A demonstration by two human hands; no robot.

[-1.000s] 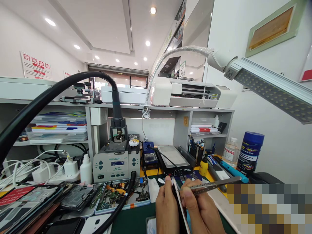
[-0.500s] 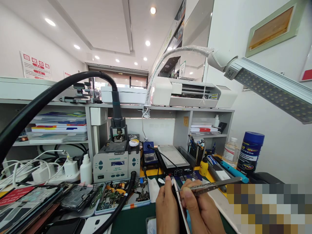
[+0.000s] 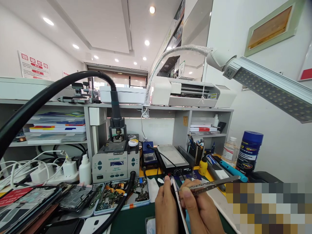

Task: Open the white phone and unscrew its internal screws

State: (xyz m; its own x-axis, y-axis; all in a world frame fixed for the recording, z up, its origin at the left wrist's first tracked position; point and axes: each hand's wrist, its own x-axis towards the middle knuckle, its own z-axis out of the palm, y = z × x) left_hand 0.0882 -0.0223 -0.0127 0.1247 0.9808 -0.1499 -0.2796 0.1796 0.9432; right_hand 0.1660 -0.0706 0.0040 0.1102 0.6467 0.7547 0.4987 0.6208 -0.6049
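Observation:
My left hand (image 3: 166, 208) is closed around a thin phone (image 3: 179, 206), stood on edge with its pale rim toward me. Metal tweezers (image 3: 215, 184) with small holes along their arms are pinched in my right hand (image 3: 201, 208), just right of the phone. The tips of the tweezers point left, at the phone's edge; whether they touch it I cannot tell. Below, a green work mat (image 3: 131, 219) covers the bench, and part of a small clear-topped box (image 3: 150, 225) shows beside my left hand.
A tray of circuit boards (image 3: 122, 196) lies at left, crossed by a black hose (image 3: 119, 204). Behind stand a hot-air station (image 3: 110, 164) and a flat heating plate (image 3: 173, 156). Stacked phone parts (image 3: 29, 201) fill the left. A yellow bottle (image 3: 202, 166) and blue-capped can (image 3: 250, 152) stand right.
The whole view has shifted very slightly. Both hands keep the same hold on the phone and the tweezers, with hardly any movement.

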